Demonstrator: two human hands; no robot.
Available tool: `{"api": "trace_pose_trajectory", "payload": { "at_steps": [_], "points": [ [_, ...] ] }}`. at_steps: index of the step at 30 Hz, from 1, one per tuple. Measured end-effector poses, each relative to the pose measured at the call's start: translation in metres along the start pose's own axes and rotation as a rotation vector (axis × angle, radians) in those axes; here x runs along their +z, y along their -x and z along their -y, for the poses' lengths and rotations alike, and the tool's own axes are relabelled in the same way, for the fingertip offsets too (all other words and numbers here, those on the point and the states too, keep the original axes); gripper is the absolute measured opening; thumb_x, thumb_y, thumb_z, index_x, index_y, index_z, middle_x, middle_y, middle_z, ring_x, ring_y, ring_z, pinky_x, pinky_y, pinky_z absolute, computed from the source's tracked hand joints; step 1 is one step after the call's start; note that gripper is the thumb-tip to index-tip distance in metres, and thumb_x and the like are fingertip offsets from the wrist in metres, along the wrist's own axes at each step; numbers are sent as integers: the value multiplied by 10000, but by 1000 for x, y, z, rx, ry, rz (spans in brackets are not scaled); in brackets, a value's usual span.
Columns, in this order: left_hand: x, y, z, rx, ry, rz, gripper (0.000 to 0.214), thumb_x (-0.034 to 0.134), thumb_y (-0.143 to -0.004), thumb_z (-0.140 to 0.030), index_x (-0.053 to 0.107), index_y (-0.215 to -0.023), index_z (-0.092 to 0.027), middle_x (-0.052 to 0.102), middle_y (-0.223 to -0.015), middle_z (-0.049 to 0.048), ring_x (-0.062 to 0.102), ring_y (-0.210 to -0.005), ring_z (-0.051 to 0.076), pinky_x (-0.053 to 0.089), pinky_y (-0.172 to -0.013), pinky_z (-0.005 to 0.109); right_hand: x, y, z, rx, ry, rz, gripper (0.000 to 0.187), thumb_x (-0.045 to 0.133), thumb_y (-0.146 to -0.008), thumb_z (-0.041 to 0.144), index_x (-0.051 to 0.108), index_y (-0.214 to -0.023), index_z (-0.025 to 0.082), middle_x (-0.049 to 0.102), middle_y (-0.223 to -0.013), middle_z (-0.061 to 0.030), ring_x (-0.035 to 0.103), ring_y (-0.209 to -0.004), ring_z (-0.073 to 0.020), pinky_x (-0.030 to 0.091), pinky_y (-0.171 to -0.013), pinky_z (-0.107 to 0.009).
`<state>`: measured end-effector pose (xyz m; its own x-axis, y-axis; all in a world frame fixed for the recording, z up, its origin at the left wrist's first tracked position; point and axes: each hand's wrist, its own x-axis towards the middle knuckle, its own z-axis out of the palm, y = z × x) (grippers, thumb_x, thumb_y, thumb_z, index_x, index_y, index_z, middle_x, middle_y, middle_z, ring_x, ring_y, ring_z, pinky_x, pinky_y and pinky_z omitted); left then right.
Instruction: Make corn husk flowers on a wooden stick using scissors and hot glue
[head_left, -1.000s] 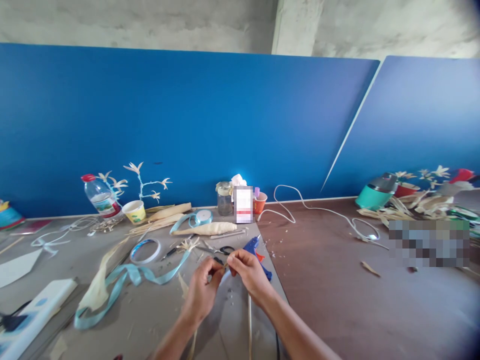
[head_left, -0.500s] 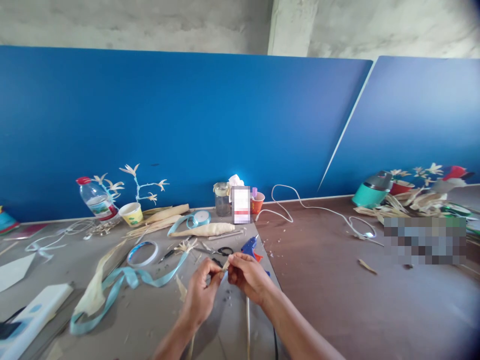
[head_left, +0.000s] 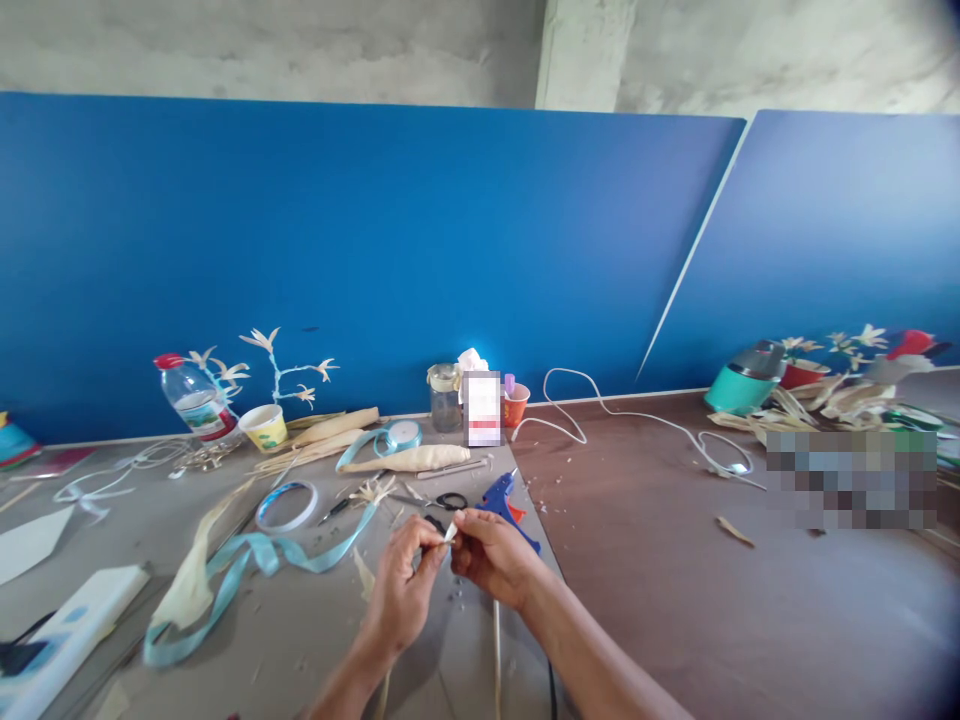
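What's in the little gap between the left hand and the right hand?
A small pale strip. The head view shows it pinched where the left hand and the right hand nearly meet.

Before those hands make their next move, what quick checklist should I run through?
1. Left hand pinching the small pale piece: ok.
2. Right hand gripping that piece too: ok.
3. Blue glue gun well away from the right hand: not ok, it lies close behind.
4. Glue gun cool: cannot tell.
5. Light-blue ribbon clear of both hands: ok, off to the left.
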<state>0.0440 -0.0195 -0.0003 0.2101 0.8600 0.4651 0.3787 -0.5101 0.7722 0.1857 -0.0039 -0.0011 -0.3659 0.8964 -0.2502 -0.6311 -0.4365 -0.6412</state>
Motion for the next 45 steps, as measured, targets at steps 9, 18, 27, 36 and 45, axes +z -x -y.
{"api": "trace_pose_trajectory", "payload": {
  "at_steps": [9,18,27,36,45],
  "points": [
    [6,0,7,-111,71,-56,139,522,-805,-283,585,-727,-186,544,-660,-8,519,-622,136,430,-593,235,-5,-4,-2,-64,-15,-15,290,765,-586,309,529,-556,145,563,-468,34,444,-376,-57,304,-428,-203],
    [7,2,11,-163,118,-42,171,521,-806,-314,616,-866,-185,606,-767,28,557,-691,158,450,-617,251,-5,-4,-1,-129,-2,0,281,748,-613,334,554,-569,137,557,-474,38,434,-369,-55,311,-422,-207],
    [4,-1,2,-207,158,-49,177,528,-790,-335,623,-775,-187,603,-677,16,544,-624,156,435,-556,240,-1,0,1,-219,98,18,268,706,-660,364,592,-583,134,559,-517,28,431,-400,-55,311,-456,-211],
    [4,-4,2,-292,226,-64,203,562,-758,-363,606,-681,-180,527,-572,-16,464,-540,126,377,-506,226,4,7,1,-302,352,-24,264,661,-693,377,571,-608,144,530,-543,24,415,-477,-67,276,-501,-212],
    [6,-6,12,-435,512,-88,233,671,-668,-383,573,-673,-172,510,-571,-36,466,-557,112,374,-545,231,3,5,1,-309,352,-16,272,678,-671,399,591,-643,143,541,-557,17,422,-492,-76,286,-510,-217]
  ]
}}
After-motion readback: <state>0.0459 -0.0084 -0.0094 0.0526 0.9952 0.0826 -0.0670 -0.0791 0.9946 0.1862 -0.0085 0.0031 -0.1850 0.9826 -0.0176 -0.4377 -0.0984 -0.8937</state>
